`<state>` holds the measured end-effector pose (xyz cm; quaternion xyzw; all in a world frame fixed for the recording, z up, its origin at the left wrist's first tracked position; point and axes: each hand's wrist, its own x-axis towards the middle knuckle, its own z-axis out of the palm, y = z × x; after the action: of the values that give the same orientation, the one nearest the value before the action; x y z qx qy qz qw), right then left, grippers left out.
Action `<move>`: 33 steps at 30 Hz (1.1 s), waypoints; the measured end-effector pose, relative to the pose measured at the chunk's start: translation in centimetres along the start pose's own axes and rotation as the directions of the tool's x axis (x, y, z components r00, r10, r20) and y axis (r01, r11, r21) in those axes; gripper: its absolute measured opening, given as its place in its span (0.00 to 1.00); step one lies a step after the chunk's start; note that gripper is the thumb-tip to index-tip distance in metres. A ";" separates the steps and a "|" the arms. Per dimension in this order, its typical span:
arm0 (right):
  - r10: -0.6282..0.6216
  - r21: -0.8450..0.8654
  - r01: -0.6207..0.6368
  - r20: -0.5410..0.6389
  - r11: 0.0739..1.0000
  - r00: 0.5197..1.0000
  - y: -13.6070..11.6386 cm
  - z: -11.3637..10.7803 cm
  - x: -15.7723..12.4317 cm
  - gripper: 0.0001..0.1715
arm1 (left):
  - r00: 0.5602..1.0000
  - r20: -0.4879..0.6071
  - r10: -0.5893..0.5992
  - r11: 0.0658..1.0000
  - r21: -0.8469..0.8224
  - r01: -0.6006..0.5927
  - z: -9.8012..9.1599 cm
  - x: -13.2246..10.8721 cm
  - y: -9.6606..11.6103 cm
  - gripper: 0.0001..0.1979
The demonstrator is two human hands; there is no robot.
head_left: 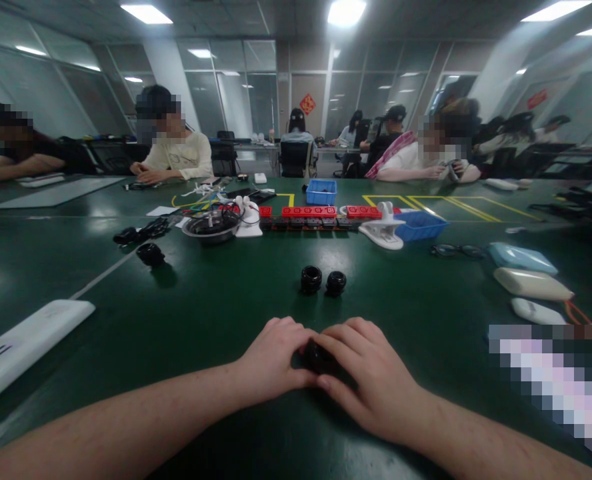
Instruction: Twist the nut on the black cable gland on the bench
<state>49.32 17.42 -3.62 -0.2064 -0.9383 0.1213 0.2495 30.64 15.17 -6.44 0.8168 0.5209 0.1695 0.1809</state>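
A person's left hand (271, 360) and right hand (371, 373) are meeting low on a green table (216, 313), fingers curling closed around a small black part (317, 357) showing only between the thumbs; a pair of black rings (311, 279) is sitting just beyond the knuckles; co-workers are sitting opposite.

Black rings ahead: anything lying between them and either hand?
Nothing visible: only bare green table separates the two black rings from the left hand and right hand, which both hold a small black part.
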 end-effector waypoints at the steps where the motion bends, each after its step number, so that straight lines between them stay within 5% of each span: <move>1: -0.016 0.010 0.016 0.002 1.000 1.000 0.0 0.0 0.0 0.19 | 1.000 0.003 -0.001 1.000 -0.002 0.001 0.0 0.0 0.0 0.15; 9: -0.104 0.003 0.104 0.085 0.995 0.991 -0.2 -0.3 0.0 0.22 | 1.000 0.024 -0.012 1.000 0.023 0.012 -0.2 0.2 0.2 0.16; 19: -0.258 0.074 0.259 -0.017 0.963 0.966 -0.1 -0.4 -0.5 0.32 | 0.999 0.044 -0.024 1.000 0.001 0.024 -0.3 0.1 0.1 0.14; 22: -0.179 0.029 0.180 -0.035 0.983 0.983 0.4 -0.1 -0.6 0.34 | 0.999 0.037 -0.017 1.000 -0.013 0.017 -0.3 0.1 0.1 0.17; 28: 0.168 -0.049 -0.173 -0.099 0.984 0.981 2.5 0.2 0.1 0.28 | 0.998 0.054 -0.023 0.999 -0.027 0.025 -0.5 0.2 0.0 0.22; 33: 0.243 -0.025 -0.246 -0.086 0.969 0.966 2.8 0.5 0.3 0.24 | 0.998 0.052 -0.024 1.000 -0.019 0.025 -0.6 0.1 0.0 0.21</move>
<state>49.79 19.99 -4.87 -0.3298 -0.8966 0.1261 0.2672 30.42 15.28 -5.93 0.8128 0.5241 0.1512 0.2046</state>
